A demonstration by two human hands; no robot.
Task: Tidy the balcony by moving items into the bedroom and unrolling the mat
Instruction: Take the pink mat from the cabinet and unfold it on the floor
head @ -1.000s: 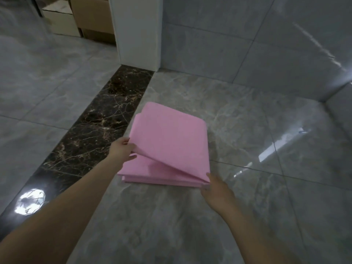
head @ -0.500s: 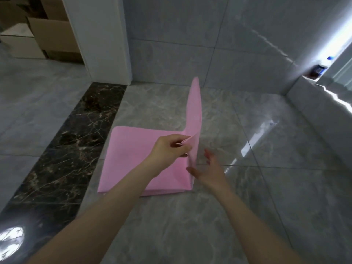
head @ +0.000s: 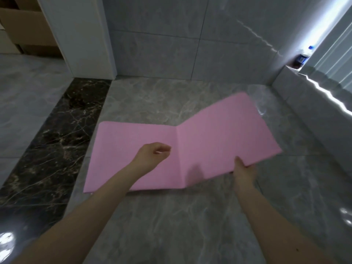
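fingers (head: 240,163) of the right hand (head: 244,171) pinch the near edge of the pink mat (head: 219,138), holding its right panel lifted off the floor (head: 171,216). the left hand (head: 151,155) hovers over the left panel, curled loosely and holding nothing. that left panel lies flat beside the dark marble strip (head: 57,140). to do this well, i'd lower the raised panel outward toward the low ledge (head: 308,111) rather than drop it, then press the left palm along the centre crease so it lies flat.
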